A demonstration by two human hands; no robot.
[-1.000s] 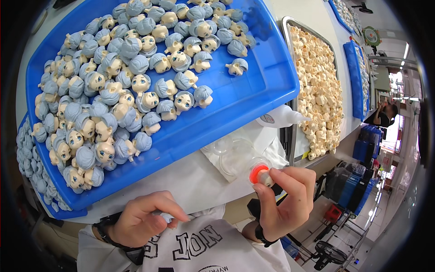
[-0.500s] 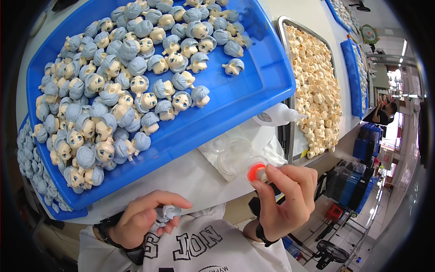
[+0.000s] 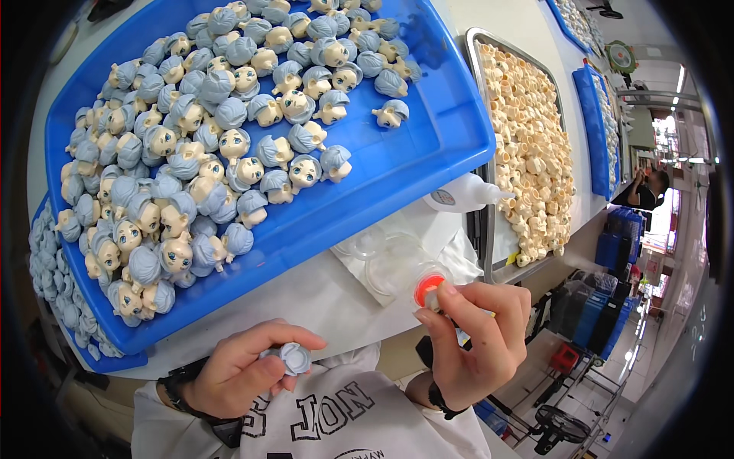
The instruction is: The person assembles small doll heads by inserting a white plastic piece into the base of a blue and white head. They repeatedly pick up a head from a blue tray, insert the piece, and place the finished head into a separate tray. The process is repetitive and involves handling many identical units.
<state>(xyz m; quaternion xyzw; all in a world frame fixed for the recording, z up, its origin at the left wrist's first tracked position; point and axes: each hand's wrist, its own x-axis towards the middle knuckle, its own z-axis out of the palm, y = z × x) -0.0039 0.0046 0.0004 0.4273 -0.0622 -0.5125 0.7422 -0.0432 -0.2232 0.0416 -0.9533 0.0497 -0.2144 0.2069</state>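
My left hand (image 3: 243,369) is closed around a light grey-blue doll hair piece (image 3: 293,357), whose hollow side faces up. My right hand (image 3: 482,336), to the right, pinches a small pale piece (image 3: 433,299) between thumb and fingertips. That piece is right at a round orange-red dish (image 3: 429,286); whether the two touch I cannot tell. Ahead, a large blue tray (image 3: 382,200) holds many doll heads (image 3: 305,171) with grey-blue hair and painted eyes.
A white squeeze bottle (image 3: 468,193) lies by clear round dishes (image 3: 386,271) on white cloth. A metal tray (image 3: 475,53) of beige parts (image 3: 531,153) stands at right. More grey-blue hair pieces (image 3: 57,283) lie at far left. A person (image 3: 650,190) works in the distance.
The hair piece in my left hand has turned so its hollow shows. My right hand has shifted slightly left, and its fingers have tilted the small pale piece at the red dish.
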